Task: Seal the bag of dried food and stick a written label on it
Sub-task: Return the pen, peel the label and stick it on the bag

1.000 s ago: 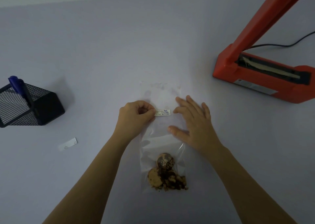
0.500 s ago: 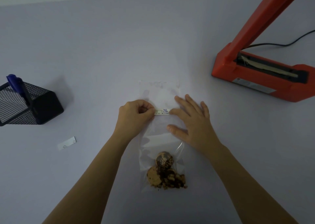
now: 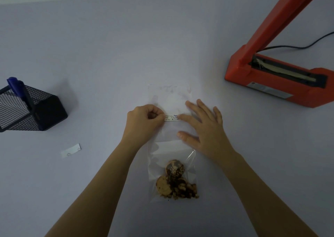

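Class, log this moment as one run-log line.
step: sticking label | left hand: pinching label end | right hand: flat on bag, index on label | sealer: open

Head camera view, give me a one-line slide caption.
Both hands press a written label onto a clear bag of dried food, orange heat sealer alongside.

No gloves here, just bare hands. Left hand and right hand both come in on bare forearms, no sleeves showing anywhere in the shot. Short nails. Can't spot rings, watch or bracelets.
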Motion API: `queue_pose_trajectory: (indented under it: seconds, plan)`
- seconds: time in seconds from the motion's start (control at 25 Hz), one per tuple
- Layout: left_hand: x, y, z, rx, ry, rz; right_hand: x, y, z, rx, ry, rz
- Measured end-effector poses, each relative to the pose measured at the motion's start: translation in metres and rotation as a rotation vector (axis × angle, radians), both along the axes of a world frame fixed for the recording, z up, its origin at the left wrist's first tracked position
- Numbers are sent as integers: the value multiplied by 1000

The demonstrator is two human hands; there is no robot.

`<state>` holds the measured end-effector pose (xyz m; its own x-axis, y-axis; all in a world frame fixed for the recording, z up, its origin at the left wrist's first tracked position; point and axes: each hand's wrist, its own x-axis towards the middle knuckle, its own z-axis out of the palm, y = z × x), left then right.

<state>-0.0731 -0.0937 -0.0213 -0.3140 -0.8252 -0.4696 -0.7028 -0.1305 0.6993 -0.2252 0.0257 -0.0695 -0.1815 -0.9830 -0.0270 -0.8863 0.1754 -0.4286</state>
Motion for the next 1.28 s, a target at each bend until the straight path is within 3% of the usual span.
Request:
queue_pose_trajectory:
  seconds: [0.28, 0.36, 0.48, 0.56, 0.8, 1.28]
  plan:
    - [3, 2, -1, -41, -12, 8, -1, 0, 0, 7, -7, -1]
    - [8, 12, 1, -236, -32, -47, -1, 0, -1, 7, -19, -3]
    - [15, 36, -3, -651, -188, -351, 0, -1, -2, -13, -1, -8]
    - [18, 44, -10, -725, -357, -482, -1, -1, -1, 1, -19, -5]
    - [19, 36, -17, -792, -483, -602, -2, -1, 0, 17, -42, -4]
    - [27, 31, -11, -704, -428, -463, -1, -2, 1, 29, -51, -3]
